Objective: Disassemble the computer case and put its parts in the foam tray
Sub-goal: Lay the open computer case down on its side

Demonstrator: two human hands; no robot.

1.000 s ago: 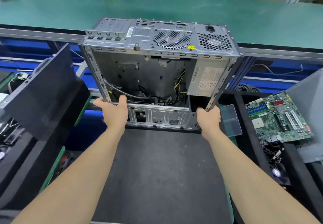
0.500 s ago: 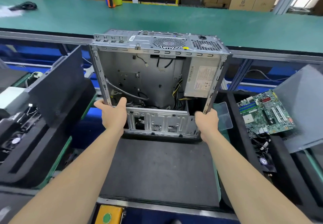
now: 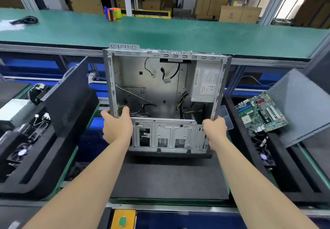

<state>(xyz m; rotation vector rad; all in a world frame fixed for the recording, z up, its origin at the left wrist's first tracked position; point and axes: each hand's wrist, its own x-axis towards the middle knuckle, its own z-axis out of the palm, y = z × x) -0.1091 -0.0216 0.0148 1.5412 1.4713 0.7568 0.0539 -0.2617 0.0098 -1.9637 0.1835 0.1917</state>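
Observation:
The open grey computer case stands almost upright on its front end at the far edge of the dark mat, its open side facing me. Inside it I see the power supply at the upper right, loose cables and a drive cage at the bottom. My left hand grips the case's left frame rail near its lower end. My right hand grips the right rail at the same height. A black foam tray at the right holds a green motherboard and a small fan.
A second black foam tray at the left carries fans, cables and a leaning dark side panel. A grey side panel leans at the right. A green bench with a tape dispenser runs behind. A yellow button box sits at the near edge.
Both hands have tilted the case up from a backward lean to nearly upright, so its rear face with the fan grilles has turned out of sight. The grips stay the same.

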